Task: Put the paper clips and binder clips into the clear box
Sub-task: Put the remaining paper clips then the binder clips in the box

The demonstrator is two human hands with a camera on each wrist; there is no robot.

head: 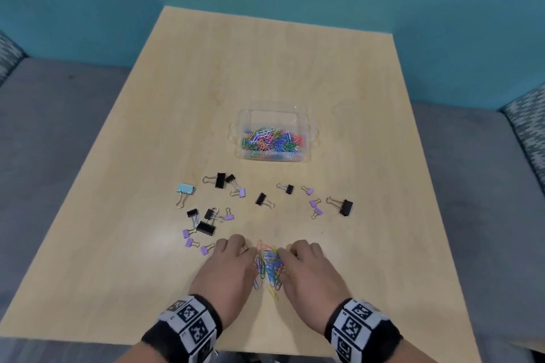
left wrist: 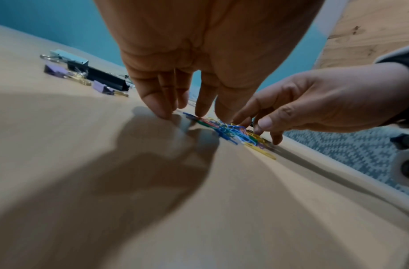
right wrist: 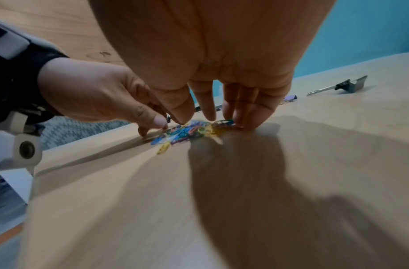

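A clear box stands mid-table, holding many coloured paper clips. Near the front edge lies a loose pile of coloured paper clips. My left hand and right hand stand on either side of it, fingertips down on the table and touching the pile's edges. Neither hand has lifted any clips. Black binder clips, purple binder clips and a light blue binder clip lie scattered between the pile and the box.
The wooden table has a large black binder clip at the right and a cluster of several binder clips just left of my left hand. Grey seats flank the table, and a teal wall stands behind it.
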